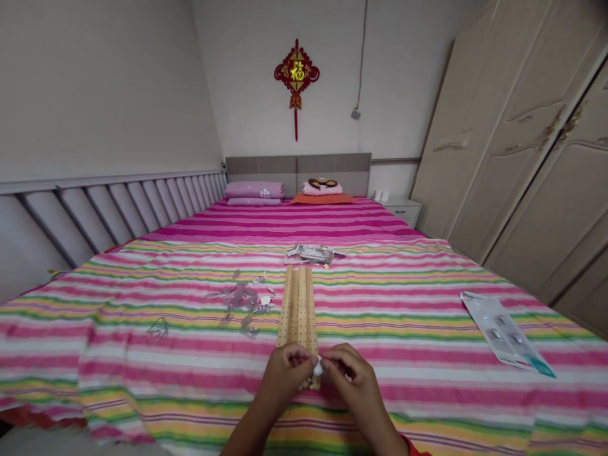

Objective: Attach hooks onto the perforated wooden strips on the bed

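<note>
My left hand (291, 370) is closed in a pinch on a small white piece (318, 366), whose exact kind I cannot make out. From the other side, the thumb and fingers of my right hand (350, 373) pinch at the same piece. Both hands are over the near end of long light-wood strips with rows of small holes (299, 304), which lie lengthwise on the striped bedspread (389, 354). The near end of the strips is partly hidden by my fingers.
Clear plastic scraps (244, 297) lie left of the strips, with a thin loop (158, 328) farther left. Beyond the strips is a plastic bag of small parts (311, 254). A blister pack (506, 332) lies at the right. Bed rails (118, 206) run along the left.
</note>
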Tool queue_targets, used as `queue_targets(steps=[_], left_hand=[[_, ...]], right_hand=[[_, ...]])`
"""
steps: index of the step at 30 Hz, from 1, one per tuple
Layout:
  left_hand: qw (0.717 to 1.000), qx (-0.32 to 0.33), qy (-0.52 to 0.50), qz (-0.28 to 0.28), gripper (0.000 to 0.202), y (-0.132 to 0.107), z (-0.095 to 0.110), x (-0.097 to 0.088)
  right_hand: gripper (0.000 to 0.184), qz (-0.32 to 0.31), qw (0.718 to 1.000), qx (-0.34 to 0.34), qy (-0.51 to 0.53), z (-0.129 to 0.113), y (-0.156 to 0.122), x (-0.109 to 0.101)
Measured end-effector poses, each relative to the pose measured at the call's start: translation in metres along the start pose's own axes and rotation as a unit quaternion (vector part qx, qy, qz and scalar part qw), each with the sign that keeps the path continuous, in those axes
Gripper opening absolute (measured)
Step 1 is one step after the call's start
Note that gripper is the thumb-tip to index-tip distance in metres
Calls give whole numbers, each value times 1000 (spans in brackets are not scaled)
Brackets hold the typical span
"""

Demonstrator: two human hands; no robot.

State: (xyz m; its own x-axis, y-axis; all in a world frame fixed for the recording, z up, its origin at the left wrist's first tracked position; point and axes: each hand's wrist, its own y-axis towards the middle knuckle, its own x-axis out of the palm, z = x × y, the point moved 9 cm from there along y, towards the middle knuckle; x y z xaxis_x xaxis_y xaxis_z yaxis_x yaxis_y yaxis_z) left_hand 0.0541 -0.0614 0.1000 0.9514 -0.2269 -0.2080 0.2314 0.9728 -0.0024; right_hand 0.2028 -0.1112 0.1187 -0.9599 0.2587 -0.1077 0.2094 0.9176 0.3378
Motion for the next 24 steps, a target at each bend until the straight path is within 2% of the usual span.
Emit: queue_targets(steps=[3, 6, 12, 19, 24], left_hand=[[998, -35, -48, 26, 30, 0, -10, -3], [994, -68, -78, 47, 34, 1, -24, -3], [988, -85, -108, 72, 37, 1, -42, 6], [997, -26, 15, 73, 31, -4, -44, 7], [988, 1, 139, 65, 27, -7, -48, 5]], right_hand=[[33, 17, 995, 82, 56, 24, -4, 0], [41, -1, 979, 157, 130, 44, -8, 10], [45, 14, 959, 209, 189, 61, -7, 19], [36, 34, 929, 274, 246, 96, -16, 21], [32, 37, 921, 294, 253, 113, -19, 27]])
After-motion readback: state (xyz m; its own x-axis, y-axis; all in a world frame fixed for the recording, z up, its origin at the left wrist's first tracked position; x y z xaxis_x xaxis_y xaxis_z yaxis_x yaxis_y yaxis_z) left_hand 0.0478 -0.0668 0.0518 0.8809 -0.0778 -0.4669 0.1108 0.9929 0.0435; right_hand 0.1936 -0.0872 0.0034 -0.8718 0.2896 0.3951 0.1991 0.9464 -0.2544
